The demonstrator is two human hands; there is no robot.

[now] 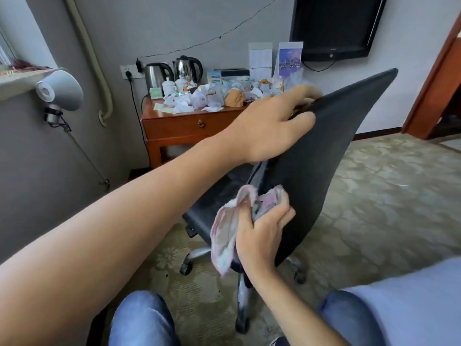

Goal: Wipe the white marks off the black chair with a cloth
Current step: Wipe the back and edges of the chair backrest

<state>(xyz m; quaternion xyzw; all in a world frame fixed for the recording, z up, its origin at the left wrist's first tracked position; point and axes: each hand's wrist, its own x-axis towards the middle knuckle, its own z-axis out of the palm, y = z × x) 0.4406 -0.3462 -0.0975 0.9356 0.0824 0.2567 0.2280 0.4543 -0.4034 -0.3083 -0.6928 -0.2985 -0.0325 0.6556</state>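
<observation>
The black chair (321, 156) stands on wheels in the middle of the view, its backrest turned toward me and tilted. My left hand (277, 121) grips the top left edge of the backrest, fingers curled over it. My right hand (262, 228) is closed on a bunched pink and white cloth (229, 226) and presses it against the lower left part of the backrest. A flap of the cloth hangs down to the left of that hand. I cannot make out white marks on the chair here.
A wooden side table (189, 126) behind the chair holds two kettles (174, 71), cups and crumpled wrappers. A lamp (59, 91) is clamped at the left. A wall television (334, 23) hangs upper right. Patterned carpet (389, 196) spreads to the right. My knees in jeans (142, 318) are at the bottom.
</observation>
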